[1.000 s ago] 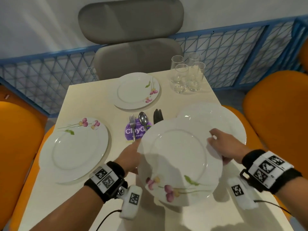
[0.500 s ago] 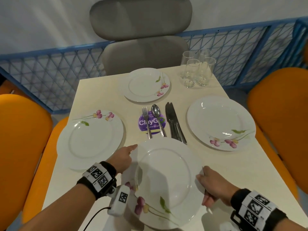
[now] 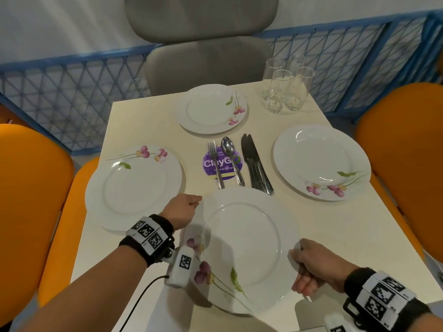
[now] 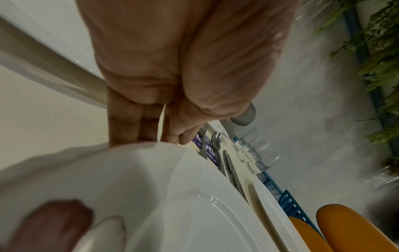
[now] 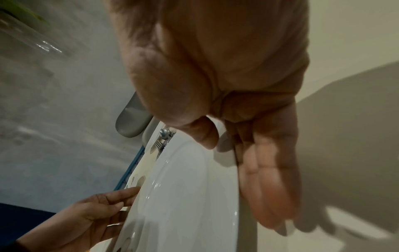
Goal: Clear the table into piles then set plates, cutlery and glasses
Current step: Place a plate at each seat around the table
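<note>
**Here, a fourth plate held at the lower centre of the table**

Here the cream table (image 3: 299,216) carries four white flowered plates, none holding any food. The far plate (image 3: 213,109) lies at upper centre, the left plate (image 3: 134,188) at middle left, the right plate (image 3: 321,161) at middle right. The near plate (image 3: 244,248) fills the lower centre of the head view, its flowers toward the lower left. Between the plates, on a purple sticker (image 3: 221,162), lie a fork (image 3: 215,164) and a spoon (image 3: 231,159); just to their right lie dark-handled knives (image 3: 255,164). Four clear glasses (image 3: 285,85), all without liquid, stand clustered at the upper right corner of the table.

The left hand (image 3: 182,210) grips the near plate's left rim, thumb on top and fingers (image 4: 129,122) curled beneath, as the left wrist view shows. The right hand (image 3: 314,267) grips the right rim, thumb (image 5: 205,134) over the edge and fingers (image 5: 270,179) under it. Whether the plate rests flat on the table or is slightly lifted cannot be told. A grey chair (image 3: 206,39) stands at top centre, orange chairs (image 3: 31,188) at both sides.
</note>
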